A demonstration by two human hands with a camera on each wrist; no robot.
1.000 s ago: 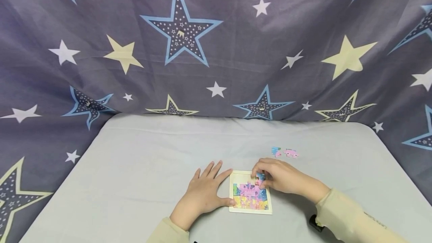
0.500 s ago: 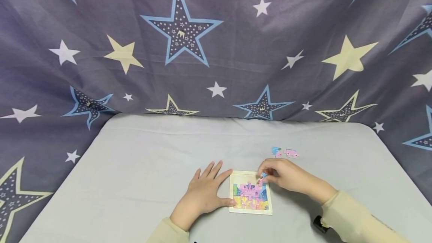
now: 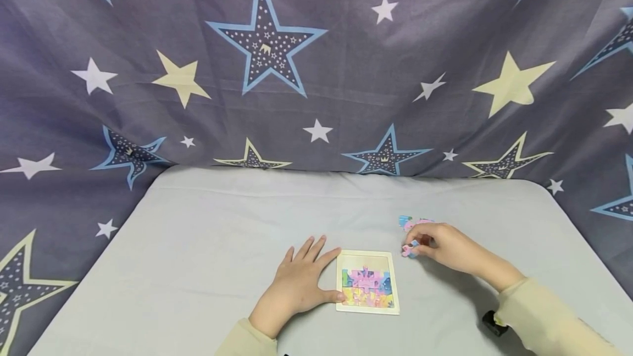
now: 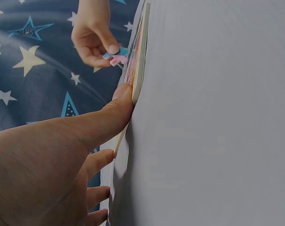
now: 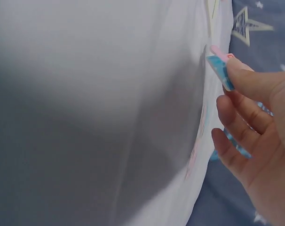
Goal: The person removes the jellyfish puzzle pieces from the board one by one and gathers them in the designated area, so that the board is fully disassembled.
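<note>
A small jigsaw puzzle in a cream frame (image 3: 368,310) lies on the grey cloth, its lower rows filled with pink, blue and yellow pieces and its upper part bare. My left hand (image 3: 299,284) lies spread at the frame's left side, its thumb on the lower left edge and its index fingertip at the upper left corner. To the right of the frame, my right hand (image 3: 447,246) pinches a pink and blue puzzle piece (image 3: 408,249) between thumb and fingers. The right wrist view shows that same puzzle piece (image 5: 221,70) at the thumb tip, the other fingers loosely bent.
Behind the right hand lie two loose puzzle pieces, a blue and pink one (image 3: 405,221) and a pink one (image 3: 426,221) partly hidden by the hand. Grey cloth (image 3: 222,224) covers the flat surface. A dark curtain (image 3: 316,70) with stars hangs along its back.
My right hand has lifted the puzzle piece from the frame's upper right corner and moved it right, off the frame. My left hand has stayed in place.
</note>
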